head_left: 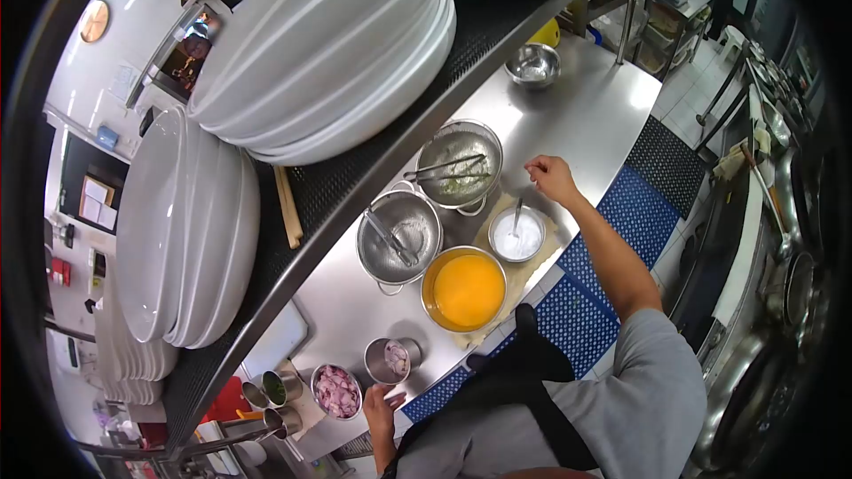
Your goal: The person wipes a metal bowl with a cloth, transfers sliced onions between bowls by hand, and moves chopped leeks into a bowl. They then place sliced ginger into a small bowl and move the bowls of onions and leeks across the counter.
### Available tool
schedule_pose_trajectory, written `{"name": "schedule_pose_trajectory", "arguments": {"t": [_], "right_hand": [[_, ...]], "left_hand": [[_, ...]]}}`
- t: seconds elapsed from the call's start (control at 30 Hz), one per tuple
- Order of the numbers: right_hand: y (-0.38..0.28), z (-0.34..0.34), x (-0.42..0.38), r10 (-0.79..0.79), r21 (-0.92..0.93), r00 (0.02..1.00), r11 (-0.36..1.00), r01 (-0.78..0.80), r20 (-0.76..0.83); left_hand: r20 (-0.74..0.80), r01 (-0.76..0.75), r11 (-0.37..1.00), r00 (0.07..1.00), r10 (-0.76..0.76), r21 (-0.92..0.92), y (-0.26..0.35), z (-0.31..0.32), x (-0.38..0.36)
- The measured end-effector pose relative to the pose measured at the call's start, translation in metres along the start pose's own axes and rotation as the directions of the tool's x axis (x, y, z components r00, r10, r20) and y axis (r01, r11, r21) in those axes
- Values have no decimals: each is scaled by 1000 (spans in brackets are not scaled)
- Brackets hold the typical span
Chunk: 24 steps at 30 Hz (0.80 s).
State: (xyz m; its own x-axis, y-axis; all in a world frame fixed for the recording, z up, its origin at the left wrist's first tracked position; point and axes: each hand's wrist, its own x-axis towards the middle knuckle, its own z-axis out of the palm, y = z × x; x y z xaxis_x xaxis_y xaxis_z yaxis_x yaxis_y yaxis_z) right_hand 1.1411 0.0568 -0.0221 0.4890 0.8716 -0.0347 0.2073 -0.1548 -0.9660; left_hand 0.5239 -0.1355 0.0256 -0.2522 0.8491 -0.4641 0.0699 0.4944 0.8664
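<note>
My right hand (552, 179) is above the steel table (596, 93), right of a colander (459, 137) holding tongs and some green bits. Its fingers are drawn together; anything between them is too small to tell. My left hand (382, 408) hangs by the table's front edge with fingers apart and nothing in it, beside a small pot (391, 361) with pale pink pieces and a bowl of chopped pink pieces (336, 392). Between my hands are a pot of orange liquid (468, 291), a bowl of white powder (516, 234) with a spoon, and a second colander (399, 237) with a metal utensil.
A shelf (355, 179) with stacked white plates (328, 53) crosses above the table. An empty steel bowl (533, 66) stands at the far end. A white board (277, 341) and small metal containers (282, 388) lie lower left. Pans (787, 288) line the right side.
</note>
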Motion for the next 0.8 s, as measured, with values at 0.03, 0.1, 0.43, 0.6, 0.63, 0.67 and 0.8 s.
{"name": "schedule_pose_trajectory", "arguments": {"t": [0.03,0.1,0.43,0.6,0.63,0.67,0.8], "right_hand": [[-6,-8,7,-46,-59,999,997,47,16],[-16,-20,11,-114,-176,993,977,120,42],[-79,-71,222,-461,-603,850,612,512,254],[-17,-29,386,-568,-833,750,189,520,339],[-17,-26,396,-567,-831,747,182,525,348],[-17,-24,405,-586,-808,735,217,548,342],[-15,-36,422,-661,-706,685,325,629,305]], "left_hand": [[-1,64,998,998,-64,-11,15,0,-17],[-91,-74,975,991,95,210,17,-15,-19],[-335,-587,798,730,596,139,96,91,-52],[-315,-480,859,799,512,179,125,218,-93],[-316,-443,875,816,484,196,133,240,-96],[-274,-440,860,820,502,257,142,263,-102],[-274,-355,890,860,431,288,167,325,-117]]}}
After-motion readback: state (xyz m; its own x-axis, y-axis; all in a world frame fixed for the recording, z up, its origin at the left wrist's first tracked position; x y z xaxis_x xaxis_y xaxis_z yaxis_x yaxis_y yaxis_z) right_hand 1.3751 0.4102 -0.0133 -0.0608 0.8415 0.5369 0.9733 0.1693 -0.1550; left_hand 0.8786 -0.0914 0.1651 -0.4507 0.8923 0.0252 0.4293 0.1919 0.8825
